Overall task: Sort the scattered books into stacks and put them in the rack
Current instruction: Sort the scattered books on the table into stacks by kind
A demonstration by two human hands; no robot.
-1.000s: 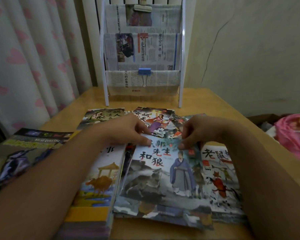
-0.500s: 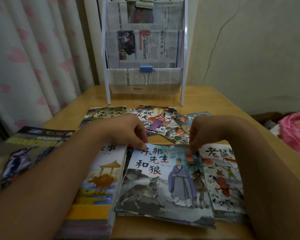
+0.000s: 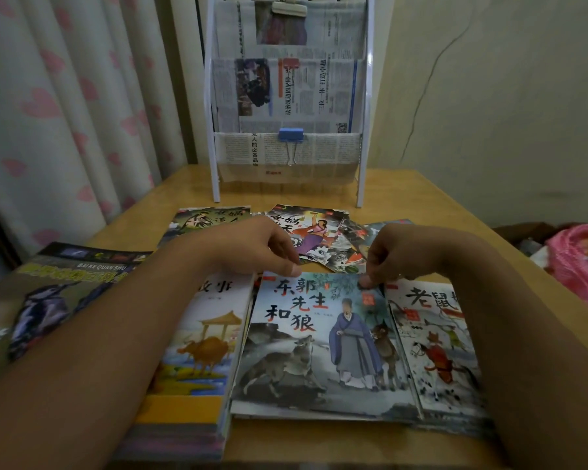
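Wooden table (image 3: 421, 198), books spread over its near half. Wolf book (image 3: 319, 347) lies face up at centre, topping a low stack. Left hand (image 3: 265, 247) curls its fingers down onto the book's far-left corner; right hand (image 3: 392, 254) does the same at the far-right corner, fingertips on the cover edge. Whether the thumbs are under the cover, cannot tell.

Thick ox book (image 3: 197, 351) just left of it, under the left forearm, atop its own stack. Horse book (image 3: 435, 340) just right, partly under the right forearm. Bird book (image 3: 58, 300) far left. Three more covers fan out beyond the hands.

Rack (image 3: 287, 96) upright at the far edge, pockets lined with newspaper, blue clip (image 3: 290, 134) on the lowest pocket. Curtain (image 3: 65, 106) left, pink bag (image 3: 582, 262) right.
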